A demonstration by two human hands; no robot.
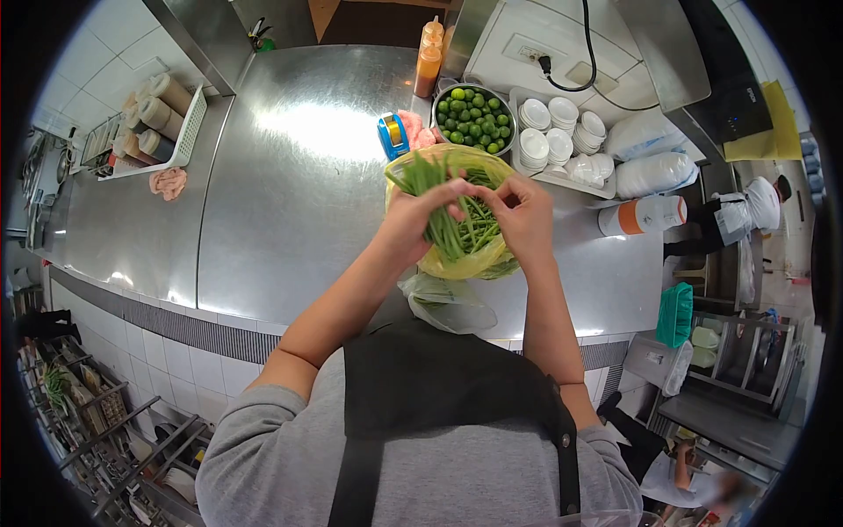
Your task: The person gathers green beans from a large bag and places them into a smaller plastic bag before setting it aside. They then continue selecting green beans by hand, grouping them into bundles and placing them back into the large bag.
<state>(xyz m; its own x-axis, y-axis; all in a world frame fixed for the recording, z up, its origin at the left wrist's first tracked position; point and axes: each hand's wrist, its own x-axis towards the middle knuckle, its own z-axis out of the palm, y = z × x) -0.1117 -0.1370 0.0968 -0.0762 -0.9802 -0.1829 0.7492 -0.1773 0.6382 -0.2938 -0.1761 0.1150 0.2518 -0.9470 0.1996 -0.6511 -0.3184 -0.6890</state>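
Observation:
My left hand (420,211) is wrapped round a bunch of green beans (446,230), held over a yellow plastic bag (479,263). More of the green stalks lie inside the open bag. Close by on the right, my right hand (524,215) is closed in a pinch near the bunch's upper side; what is between its fingertips is too small to name. A clear plastic bag (450,305) with something green in it lies at the counter's front edge, just below the yellow bag.
Behind the bag are a bowl of limes (474,120), a blue tape dispenser (392,136), a pink cloth (420,132) and sauce bottles (428,70). Small white dishes fill a tray (571,183) at right. A basket of bottles (189,132) stands left. People are at the far right.

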